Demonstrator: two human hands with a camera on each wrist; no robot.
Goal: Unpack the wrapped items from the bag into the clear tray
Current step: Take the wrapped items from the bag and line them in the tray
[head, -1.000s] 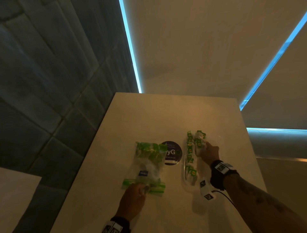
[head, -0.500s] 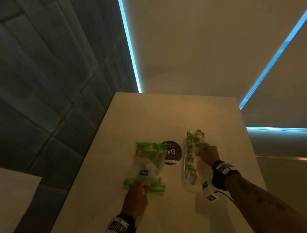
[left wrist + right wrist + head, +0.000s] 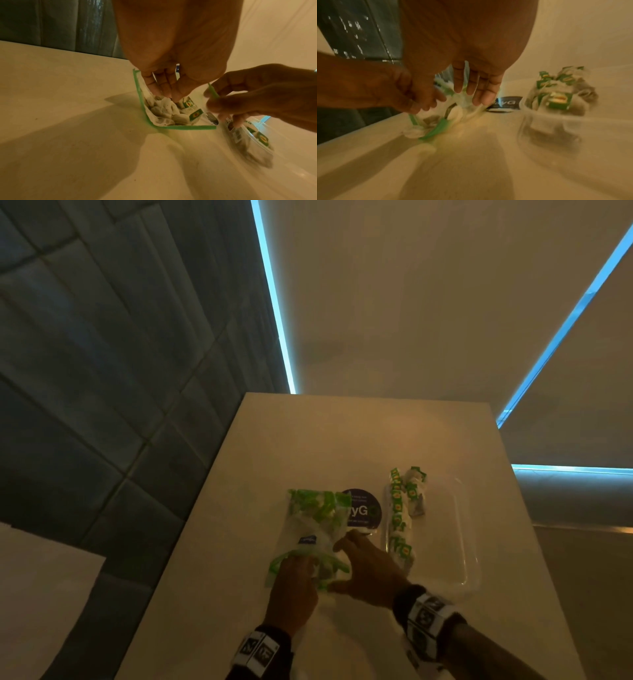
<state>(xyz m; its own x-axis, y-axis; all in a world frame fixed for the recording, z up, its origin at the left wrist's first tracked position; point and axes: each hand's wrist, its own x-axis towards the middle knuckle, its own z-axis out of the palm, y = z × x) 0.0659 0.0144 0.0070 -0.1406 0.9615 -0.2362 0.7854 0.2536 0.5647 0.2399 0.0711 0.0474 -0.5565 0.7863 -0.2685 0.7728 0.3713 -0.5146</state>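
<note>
A clear zip bag (image 3: 313, 530) with a green zip edge (image 3: 142, 108) lies on the table, mouth toward me, with several green-labelled wrapped items (image 3: 171, 112) inside. My left hand (image 3: 294, 587) grips the bag at its mouth, fingertips (image 3: 164, 92) down among the items. My right hand (image 3: 371, 571) is at the mouth's right side and pinches the green edge (image 3: 212, 92) between thumb and forefinger. The clear tray (image 3: 462, 546) stands to the right. Several wrapped items (image 3: 399, 508) lie in a row along its left side.
A round dark sticker (image 3: 363, 508) sits on the beige table (image 3: 308, 440) between bag and tray. The table's left edge drops off beside a dark tiled wall (image 3: 102, 405). A pale surface (image 3: 34, 594) shows at the lower left.
My right hand has left the tray and come left and toward me to the bag's mouth. The left hand stays on the bag, whose mouth is now pulled open.
</note>
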